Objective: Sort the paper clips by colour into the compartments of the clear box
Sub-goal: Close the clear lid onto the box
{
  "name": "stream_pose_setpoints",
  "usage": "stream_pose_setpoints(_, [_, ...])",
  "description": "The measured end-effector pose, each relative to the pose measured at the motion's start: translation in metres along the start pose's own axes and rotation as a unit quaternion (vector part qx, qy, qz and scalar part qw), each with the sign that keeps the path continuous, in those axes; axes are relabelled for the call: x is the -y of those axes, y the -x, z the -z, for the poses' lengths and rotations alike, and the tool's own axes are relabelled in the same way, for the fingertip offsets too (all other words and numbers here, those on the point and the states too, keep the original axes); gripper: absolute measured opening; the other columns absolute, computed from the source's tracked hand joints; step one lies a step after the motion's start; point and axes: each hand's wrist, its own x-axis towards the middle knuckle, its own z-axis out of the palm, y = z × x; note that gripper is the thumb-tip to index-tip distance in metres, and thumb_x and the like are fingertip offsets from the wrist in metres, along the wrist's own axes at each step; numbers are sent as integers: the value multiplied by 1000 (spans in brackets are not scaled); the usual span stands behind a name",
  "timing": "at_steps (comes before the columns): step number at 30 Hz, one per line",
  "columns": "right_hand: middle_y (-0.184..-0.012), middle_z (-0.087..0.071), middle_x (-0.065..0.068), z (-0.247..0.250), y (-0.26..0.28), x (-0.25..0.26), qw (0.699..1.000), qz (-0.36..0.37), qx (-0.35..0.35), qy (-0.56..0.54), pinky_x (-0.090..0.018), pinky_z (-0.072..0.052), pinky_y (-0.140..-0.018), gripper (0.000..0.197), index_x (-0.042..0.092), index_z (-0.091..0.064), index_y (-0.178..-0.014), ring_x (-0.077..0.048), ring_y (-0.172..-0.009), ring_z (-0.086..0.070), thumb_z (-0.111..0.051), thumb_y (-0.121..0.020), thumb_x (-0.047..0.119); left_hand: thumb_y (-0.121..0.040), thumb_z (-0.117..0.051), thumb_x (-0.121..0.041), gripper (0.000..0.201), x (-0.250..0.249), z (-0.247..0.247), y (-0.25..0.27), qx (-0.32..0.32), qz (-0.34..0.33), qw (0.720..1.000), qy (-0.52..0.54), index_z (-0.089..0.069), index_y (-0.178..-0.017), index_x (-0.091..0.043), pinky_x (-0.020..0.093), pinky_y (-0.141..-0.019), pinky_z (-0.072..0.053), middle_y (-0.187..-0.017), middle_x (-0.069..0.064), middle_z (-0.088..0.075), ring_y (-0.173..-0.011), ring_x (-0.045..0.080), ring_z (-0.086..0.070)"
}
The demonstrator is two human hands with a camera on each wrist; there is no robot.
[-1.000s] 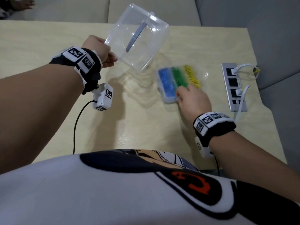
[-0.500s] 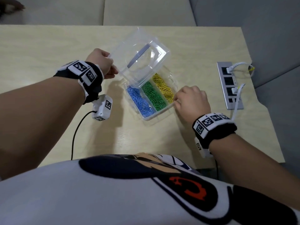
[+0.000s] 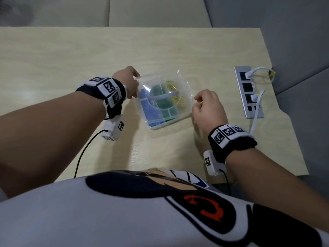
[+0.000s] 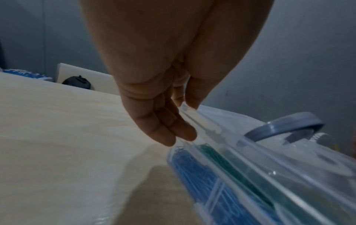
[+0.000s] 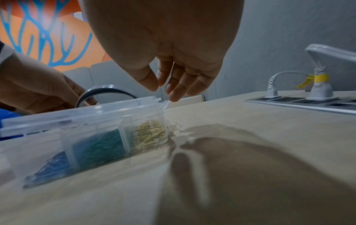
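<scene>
The clear box (image 3: 160,126) stands mid-table with its clear lid (image 3: 178,81) lying down over it, blue-grey handle (image 3: 160,98) on top. Through the lid show blue clips (image 3: 146,107), green clips (image 3: 165,107) and yellow clips (image 3: 179,100), each colour in its own compartment. My left hand (image 3: 136,86) pinches the lid's left edge between thumb and fingers (image 4: 173,134), over the blue clips (image 4: 192,175). My right hand (image 3: 195,104) hovers at the box's right edge with thumb and fingers (image 5: 177,91) loosely curled above the lid's corner, gripping nothing I can see.
A grey power strip (image 3: 249,93) with white plugs and cables lies on the table to the right of my right hand. The table's right edge (image 3: 292,122) has a notch. Grey sofa cushions (image 3: 156,11) stand behind the table.
My left hand has brought the lid down from tilted in the air onto the box. My right hand has let go of the box's front corner and moved to its right edge.
</scene>
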Motion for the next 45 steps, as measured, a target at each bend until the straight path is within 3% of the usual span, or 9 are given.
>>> stream_pose_setpoints(8, [-132,-48,-6,-6,-8,9,998,-30,45,-18,-28,-41,-89,37,15,-50,-131,-20,-104,-57,-47,-96,27,-86,-51,-1,34,-8,-4,1,-9,-21,987,-158,-49,-120,-11,44,-77,-57,-96,15,-68,-89,34,-66])
stream_pose_setpoints(14, [-130,-42,-5,-9,-13,14,999,-24,40,-6,-26,-39,-75,29,16,-54,-122,-18,-78,-52,-51,-95,26,-86,-47,-13,26,-1,1,3,-12,-12,980,-198,-52,-111,-11,36,-65,-53,-95,13,-67,-82,32,-65])
stream_pose_setpoints(17, [-126,-45,-8,-10,-19,15,998,-43,41,7,-26,-36,-70,23,16,-53,-116,-19,-77,-49,-47,-96,24,-86,-60,-19,29,3,-3,5,10,-6,986,-166,-51,-112,-12,40,-73,-57,-92,12,-68,-80,30,-67])
stream_pose_setpoints(21, [-111,-56,-10,-12,-24,13,996,-75,40,14,-31,-39,-68,17,13,-51,-110,-24,-80,-51,-47,-95,20,-87,-64,-26,34,4,-8,5,6,-26,989,-146,-50,-114,-13,41,-74,-57,-94,10,-67,-80,29,-66])
stream_pose_setpoints(24, [-104,-62,-8,-12,-23,11,991,-123,31,-32,-35,-47,-72,28,13,-45,-122,-29,-89,-60,-47,-95,20,-88,-63,-30,36,0,-11,2,-5,-38,991,-131,-49,-118,-15,37,-69,-56,-94,10,-67,-79,28,-66])
stream_pose_setpoints(29, [-126,-60,-12,-10,-20,10,988,-150,35,-23,-32,-45,-86,42,13,-45,-138,-30,-111,-57,-45,-96,20,-87,-63,-35,41,-5,-20,-3,-26,-40,993,-108,-49,-119,-13,39,-76,-54,-97,11,-68,-84,30,-66])
stream_pose_setpoints(36, [-109,-62,-10,-9,-23,5,981,-191,7,-45,-28,-36,-66,30,12,-51,-122,-26,-84,-54,-44,-94,20,-86,-63,-37,41,-16,-28,-5,-24,-54,993,-98,-51,-118,-13,39,-76,-55,-98,11,-67,-83,30,-66])
stream_pose_setpoints(40, [-106,-64,-10,-8,-23,-3,980,-196,2,-45,-28,-39,-67,31,13,-51,-122,-30,-92,-60,-47,-96,30,-85,-67,-40,49,-18,-24,-3,10,-17,998,-60,-46,-120,-15,40,-68,-59,-84,8,-67,-71,26,-69])
stream_pose_setpoints(45, [-115,-63,-8,-7,-26,-5,978,-199,11,-70,-28,-43,-75,34,18,-51,-128,-27,-96,-59,-49,-96,29,-81,-73,-29,45,-23,-21,1,64,7,998,-24,-50,-116,-11,40,-61,-60,-88,12,-68,-68,23,-71])
